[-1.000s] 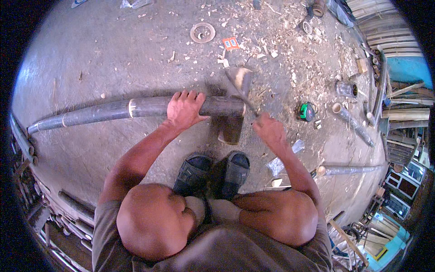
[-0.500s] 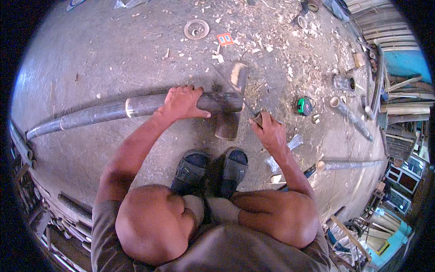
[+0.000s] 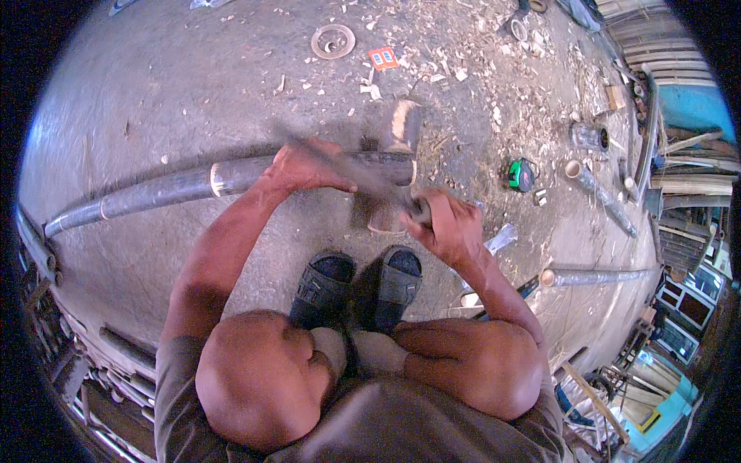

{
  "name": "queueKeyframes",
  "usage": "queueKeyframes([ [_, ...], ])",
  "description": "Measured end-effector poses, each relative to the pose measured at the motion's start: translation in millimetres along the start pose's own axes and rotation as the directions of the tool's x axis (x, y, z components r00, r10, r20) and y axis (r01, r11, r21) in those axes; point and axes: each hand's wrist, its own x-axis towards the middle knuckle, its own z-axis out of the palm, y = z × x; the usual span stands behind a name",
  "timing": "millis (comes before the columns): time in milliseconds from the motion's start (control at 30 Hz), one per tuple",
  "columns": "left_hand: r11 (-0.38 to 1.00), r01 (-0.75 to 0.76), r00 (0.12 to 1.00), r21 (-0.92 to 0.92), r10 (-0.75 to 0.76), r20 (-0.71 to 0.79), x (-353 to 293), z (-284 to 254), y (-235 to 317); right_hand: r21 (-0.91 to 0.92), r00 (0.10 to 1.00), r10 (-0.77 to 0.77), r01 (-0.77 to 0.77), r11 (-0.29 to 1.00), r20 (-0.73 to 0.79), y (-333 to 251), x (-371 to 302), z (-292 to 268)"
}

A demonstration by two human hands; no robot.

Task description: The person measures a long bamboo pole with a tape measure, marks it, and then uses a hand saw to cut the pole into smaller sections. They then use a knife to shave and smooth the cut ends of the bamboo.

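Note:
A long dark bamboo pole [image 3: 154, 194] with pale rings at its joints runs from the left toward the middle. Its right end rests across a short thick log [image 3: 401, 127], whose far top shows a pale worn patch. My left hand [image 3: 309, 168] grips the pole near that end, thumb toward me. In my right hand [image 3: 448, 224] is the handle of a long-bladed hand tool [image 3: 347, 166]. The blade is smeared by motion and slants up leftward above the pole and in front of my left hand; whether it is a knife or a saw cannot be told.
Pale wood chips [image 3: 440, 65] litter the floor ahead. To the right lie a green tape measure [image 3: 522, 175], cut bamboo pieces [image 3: 598, 197] and another pole [image 3: 598, 278]. An orange packet [image 3: 383, 58] and a round metal dish [image 3: 333, 42] lie farther off. My sandalled feet [image 3: 324, 285] stand close behind the log.
My right hand has turned and come slightly nearer to me. The blade has swung from the pole's cut end to the left, over the pole. My left hand has kept its place.

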Motion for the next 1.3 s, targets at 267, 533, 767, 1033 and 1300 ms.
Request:
queueKeyframes([
  [267, 0.997, 0.005, 1.0, 0.075, -0.006, 0.013, -3.0, 6.3, 4.0, -0.086, 0.941, 0.254, -0.241, 0.967, 0.222, 25.0, -12.9, 14.6],
  [533, 0.967, -0.017, 0.995, 0.256, 0.041, -0.089, -6.8, 9.3, 14.1, -0.206, 0.85, 0.432, -0.384, 0.9, 0.302, 67.4, -24.7, 38.3],
  [767, 0.934, 0.036, 0.957, 0.356, 0.071, -0.282, -20.3, 29.2, 7.5, 0.118, 0.998, -0.038, 0.031, 0.993, 0.052, 19.5, -11.2, 4.8],
  [1033, 0.943, 0.103, 0.966, 0.316, -0.019, -0.258, -28.4, 19.1, 19.6, 0.124, 0.946, 0.21, -0.246, 0.961, 0.247, -9.8, 8.8, -9.7],
  [1300, 0.932, 0.042, 0.954, 0.359, 0.07, -0.293, -24.3, 24.1, 24.7, -0.148, 0.799, 0.526, -0.505, 0.85, 0.292, 82.7, -30.8, 49.5],
])
